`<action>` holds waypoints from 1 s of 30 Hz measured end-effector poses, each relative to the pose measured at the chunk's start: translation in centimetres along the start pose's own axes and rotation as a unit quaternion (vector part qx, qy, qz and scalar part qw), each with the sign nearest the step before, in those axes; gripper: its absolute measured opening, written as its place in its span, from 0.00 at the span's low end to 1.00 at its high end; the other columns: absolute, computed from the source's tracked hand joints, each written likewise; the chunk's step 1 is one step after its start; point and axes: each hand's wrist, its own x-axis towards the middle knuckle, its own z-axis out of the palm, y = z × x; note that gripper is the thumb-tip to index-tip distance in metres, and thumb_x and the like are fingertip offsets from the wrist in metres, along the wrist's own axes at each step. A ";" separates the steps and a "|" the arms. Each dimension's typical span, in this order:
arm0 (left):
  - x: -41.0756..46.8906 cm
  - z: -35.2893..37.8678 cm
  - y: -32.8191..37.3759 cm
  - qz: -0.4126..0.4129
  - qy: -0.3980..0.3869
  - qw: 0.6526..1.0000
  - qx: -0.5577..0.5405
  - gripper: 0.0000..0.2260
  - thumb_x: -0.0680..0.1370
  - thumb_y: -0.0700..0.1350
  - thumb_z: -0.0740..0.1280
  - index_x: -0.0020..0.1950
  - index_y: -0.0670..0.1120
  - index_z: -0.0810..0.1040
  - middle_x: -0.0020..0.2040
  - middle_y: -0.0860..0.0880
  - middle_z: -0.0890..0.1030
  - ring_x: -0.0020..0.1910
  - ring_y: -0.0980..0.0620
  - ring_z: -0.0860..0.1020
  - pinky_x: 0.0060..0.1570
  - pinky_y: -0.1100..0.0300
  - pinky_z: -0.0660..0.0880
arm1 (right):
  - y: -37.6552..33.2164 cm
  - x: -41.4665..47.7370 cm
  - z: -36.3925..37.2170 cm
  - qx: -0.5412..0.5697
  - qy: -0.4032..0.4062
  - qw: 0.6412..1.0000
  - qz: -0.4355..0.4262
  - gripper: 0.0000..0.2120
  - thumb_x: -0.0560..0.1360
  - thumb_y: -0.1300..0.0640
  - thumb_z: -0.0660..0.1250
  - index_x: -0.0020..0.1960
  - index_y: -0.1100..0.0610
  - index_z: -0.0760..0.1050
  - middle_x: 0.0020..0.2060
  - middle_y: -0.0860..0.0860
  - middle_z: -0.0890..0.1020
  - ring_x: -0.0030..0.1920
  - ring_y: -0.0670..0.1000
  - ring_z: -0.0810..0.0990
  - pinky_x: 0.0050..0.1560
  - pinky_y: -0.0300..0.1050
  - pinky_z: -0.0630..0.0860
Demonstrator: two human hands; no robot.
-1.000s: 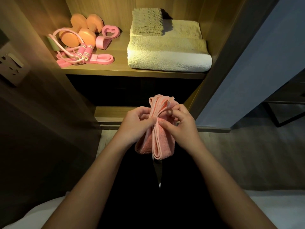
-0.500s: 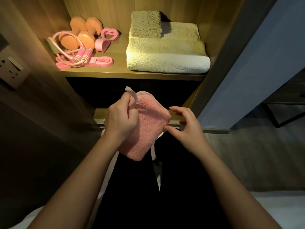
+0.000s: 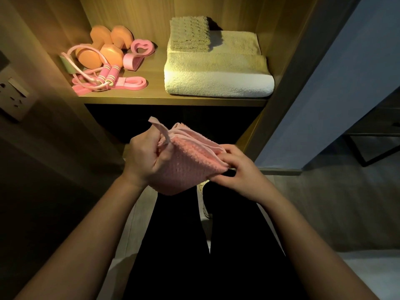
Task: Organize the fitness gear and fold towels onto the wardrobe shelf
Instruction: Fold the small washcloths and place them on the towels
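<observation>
Pink terry cloth fills the middle of the view: a small folded pink towel is held in mid-air in front of an open wardrobe, lower than the lit wardrobe shelf and above the person's black trousers. The left hand clenches the towel's left edge, fingers curled around the stacked layers. A narrow hanging loop sticks up from the towel just above that hand. The right hand pinches the towel's right corner between thumb and fingertips. Both bare forearms reach in from the bottom of the frame.

On the shelf, warm light falls on two groups, well apart from the hands. At the left lie a pair of orange dumbbells, a pink jump rope with its two handles side by side, a flat pink resistance band at the front, and a pink heart-shaped ring toward the back beside the dumbbells. At the right sits a large folded cream towel, and a smaller folded olive towel rests on its back left part.

A wall socket shows on the dim wall at far left.
</observation>
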 end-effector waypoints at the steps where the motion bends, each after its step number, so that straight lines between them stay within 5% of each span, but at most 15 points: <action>1: 0.2 -0.2 0.0 0.007 0.003 1.000 0.007 0.33 0.82 0.62 0.48 0.43 0.34 0.74 0.32 0.39 0.76 0.29 0.41 0.77 0.27 0.53 0.71 | 0.0 0.0 0.0 -0.012 -0.023 1.000 -0.004 0.11 0.71 0.52 0.75 0.52 0.50 0.82 0.63 0.44 0.72 0.64 0.37 0.69 0.65 0.37 0.69; 4: 0.6 -0.8 -0.8 0.026 0.024 0.997 0.072 0.24 0.83 0.58 0.48 0.45 0.41 0.70 0.28 0.42 0.73 0.23 0.46 0.73 0.24 0.59 0.66 | 0.5 0.1 -0.5 -0.041 -0.037 0.998 0.027 0.10 0.71 0.48 0.74 0.51 0.47 0.83 0.59 0.41 0.76 0.60 0.38 0.72 0.63 0.44 0.72; 7: 0.3 -1.0 -1.3 -0.030 0.018 0.996 0.087 0.31 0.83 0.60 0.48 0.44 0.34 0.74 0.30 0.39 0.76 0.25 0.43 0.75 0.23 0.54 0.71 | 0.4 0.6 -1.0 -0.064 -0.030 0.997 0.044 0.11 0.70 0.45 0.73 0.49 0.48 0.83 0.54 0.44 0.79 0.56 0.43 0.76 0.59 0.52 0.75; 13: 0.0 -0.3 -1.4 -0.122 -0.013 0.990 0.075 0.31 0.80 0.65 0.47 0.46 0.38 0.73 0.32 0.43 0.75 0.28 0.46 0.73 0.26 0.54 0.68 | 0.3 1.4 -1.6 0.044 -0.034 0.996 0.069 0.10 0.71 0.50 0.74 0.51 0.51 0.82 0.52 0.42 0.82 0.53 0.42 0.80 0.53 0.41 0.78; 16: 0.7 0.4 -1.4 -0.196 -0.009 0.980 0.032 0.26 0.81 0.61 0.49 0.50 0.40 0.74 0.37 0.46 0.77 0.33 0.48 0.76 0.31 0.48 0.74 | 0.5 1.4 -0.7 0.175 0.026 0.983 0.053 0.23 0.69 0.52 0.75 0.62 0.47 0.72 0.55 0.41 0.79 0.56 0.42 0.80 0.50 0.35 0.77; 19: 1.5 1.1 -1.4 -0.279 -0.004 0.960 -0.022 0.23 0.82 0.61 0.50 0.52 0.45 0.74 0.41 0.52 0.77 0.40 0.53 0.77 0.38 0.50 0.76 | 1.4 1.2 1.0 0.312 0.033 0.945 0.097 0.41 0.67 0.54 0.75 0.73 0.44 0.58 0.63 0.54 0.75 0.58 0.49 0.81 0.54 0.45 0.80; 22: 1.8 1.9 -1.7 -0.397 0.013 0.912 -0.105 0.26 0.80 0.66 0.48 0.51 0.48 0.75 0.45 0.52 0.78 0.46 0.54 0.78 0.46 0.56 0.74 | 2.8 0.3 2.3 0.350 -0.019 0.927 0.133 0.47 0.67 0.55 0.76 0.77 0.42 0.52 0.66 0.57 0.74 0.61 0.49 0.79 0.59 0.48 0.77; 25: 2.2 2.5 -2.0 -0.519 0.046 0.826 -0.216 0.28 0.78 0.69 0.48 0.59 0.52 0.76 0.53 0.50 0.80 0.53 0.51 0.79 0.56 0.50 0.75 | 3.8 -0.6 3.4 0.367 -0.076 0.918 0.128 0.45 0.69 0.60 0.76 0.75 0.39 0.54 0.67 0.47 0.75 0.65 0.47 0.76 0.61 0.44 0.76; 30: 2.3 3.4 -1.7 -0.581 0.100 0.750 -0.300 0.25 0.81 0.64 0.50 0.68 0.51 0.73 0.58 0.50 0.79 0.58 0.50 0.78 0.58 0.51 0.74 | 3.4 0.1 5.5 0.457 0.053 0.880 0.118 0.35 0.66 0.59 0.77 0.67 0.40 0.70 0.64 0.47 0.76 0.61 0.51 0.79 0.53 0.46 0.79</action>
